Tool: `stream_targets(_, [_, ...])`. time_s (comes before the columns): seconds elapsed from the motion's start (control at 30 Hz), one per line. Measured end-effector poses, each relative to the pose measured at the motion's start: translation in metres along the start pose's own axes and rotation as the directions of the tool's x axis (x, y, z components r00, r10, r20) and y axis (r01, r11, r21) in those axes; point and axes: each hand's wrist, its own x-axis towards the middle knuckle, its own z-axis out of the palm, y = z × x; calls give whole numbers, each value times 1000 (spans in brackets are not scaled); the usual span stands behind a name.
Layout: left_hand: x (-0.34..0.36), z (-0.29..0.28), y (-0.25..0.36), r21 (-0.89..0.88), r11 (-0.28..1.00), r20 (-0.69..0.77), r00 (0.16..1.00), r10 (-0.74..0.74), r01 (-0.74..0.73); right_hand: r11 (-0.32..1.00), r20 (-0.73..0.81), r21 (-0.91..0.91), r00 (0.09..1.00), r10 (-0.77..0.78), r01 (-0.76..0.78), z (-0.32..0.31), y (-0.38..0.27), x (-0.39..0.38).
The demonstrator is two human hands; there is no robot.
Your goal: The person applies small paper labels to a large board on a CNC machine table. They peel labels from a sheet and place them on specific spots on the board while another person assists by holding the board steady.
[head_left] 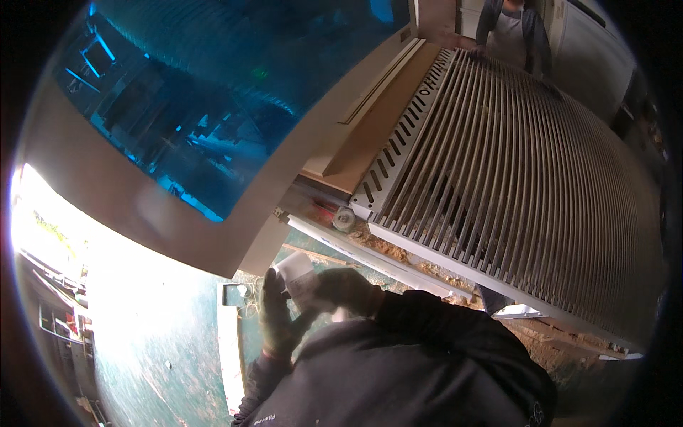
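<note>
Both hands wear work gloves and are close together in front of my chest. A small pale sheet-like piece, perhaps paper [296,273], stands between them; blur hides exactly what it is. My right hand [346,290] is bent round its lower right side, with the fingertips partly hidden. My left hand [278,317] points upward along the piece's left edge, its fingers stretched out and the thumb apart, reaching toward the right hand. Whether the left fingers press on the piece is hard to make out.
A slatted metal table [498,164] fills the right side. Left of it rises a large machine housing with a blue tinted window [213,107]. A person in an apron [514,32] stands at the table's far end. Sawdust-like debris [398,249] lies below the near edge, beside a green floor [171,370].
</note>
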Motion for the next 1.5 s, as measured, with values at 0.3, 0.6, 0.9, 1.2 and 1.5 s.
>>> stream_targets(0.3, [18, -3, 9, 236, 960, 134, 984, 118, -148, 991, -112, 121, 991, 76, -62, -2, -25, -2])
stream_targets(0.6, [32, -1, 8, 175, 977, 72, 992, 108, -119, 998, -134, -34, 990, 40, -45, 0, -49, -2])
stream_targets(0.9, [43, 2, 11, -273, 962, -21, 1000, 17, -23, 994, -97, -59, 992, 84, -90, -4, -54, 5])
stream_targets(1.2, [51, 1, 20, -525, 827, -67, 959, -276, 201, 963, -36, -267, 998, -46, 35, 1, -61, 20])
stream_targets(1.5, [72, -7, -3, -659, 738, -137, 943, -305, 143, 993, -90, -113, 996, 20, -30, 16, -66, 44])
